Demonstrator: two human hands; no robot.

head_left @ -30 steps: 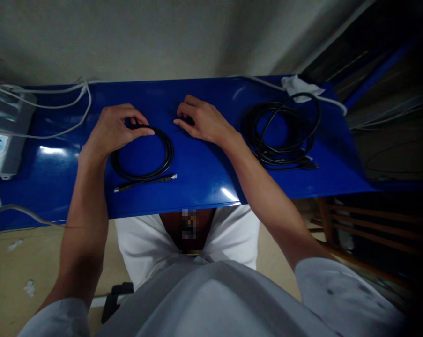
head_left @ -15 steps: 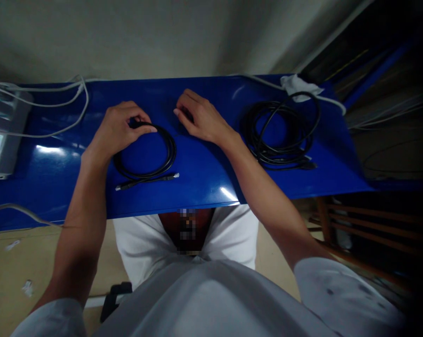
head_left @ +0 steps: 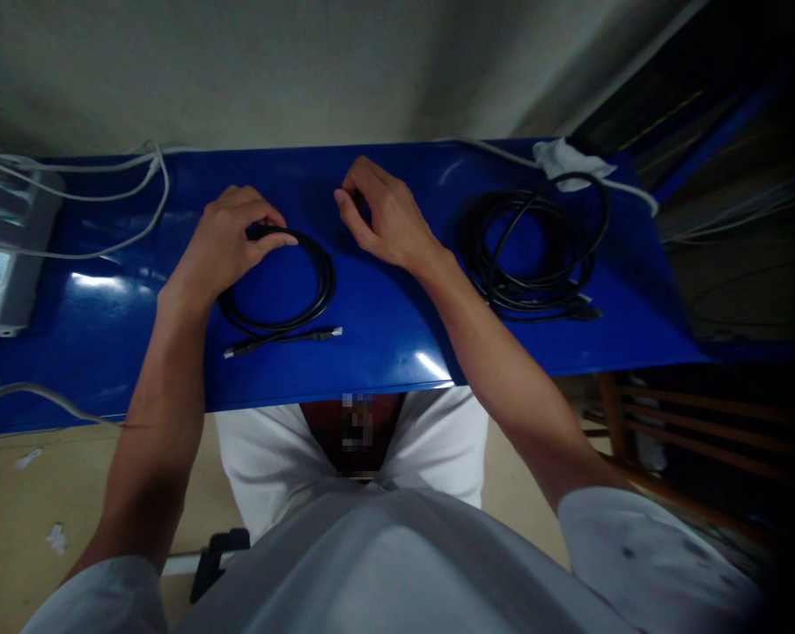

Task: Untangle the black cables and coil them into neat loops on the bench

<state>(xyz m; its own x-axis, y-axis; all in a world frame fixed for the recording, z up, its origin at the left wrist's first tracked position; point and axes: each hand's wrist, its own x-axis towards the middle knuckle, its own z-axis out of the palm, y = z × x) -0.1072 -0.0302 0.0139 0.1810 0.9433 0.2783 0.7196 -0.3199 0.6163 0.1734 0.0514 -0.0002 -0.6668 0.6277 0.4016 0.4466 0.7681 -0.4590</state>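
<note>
A black network cable (head_left: pixel 327 295) lies coiled in a loop on the blue table, its two clear-tipped plugs crossing at the near side. My left hand (head_left: pixel 239 231) pinches the far part of this coil between thumb and fingers. To the right of the coil, my right hand (head_left: pixel 385 211) is held with fingers curled and thumb tip close to the forefinger. Whatever may be between those fingertips is too dark to make out. Further right rests a larger, thicker bundle of black cable (head_left: pixel 535 304), touched by neither hand.
A white power strip (head_left: pixel 24 255) with white cords stands at the left end of the blue table (head_left: pixel 384 352). Crumpled white tissue (head_left: pixel 572 163) and a white cord lie at the back right. A wall rises behind; a wooden chair (head_left: pixel 612 414) is at the lower right.
My right hand has lifted slightly up and to the right, away from the coil. My left hand keeps its pinch on the network cable, and the view has shifted a little.
</note>
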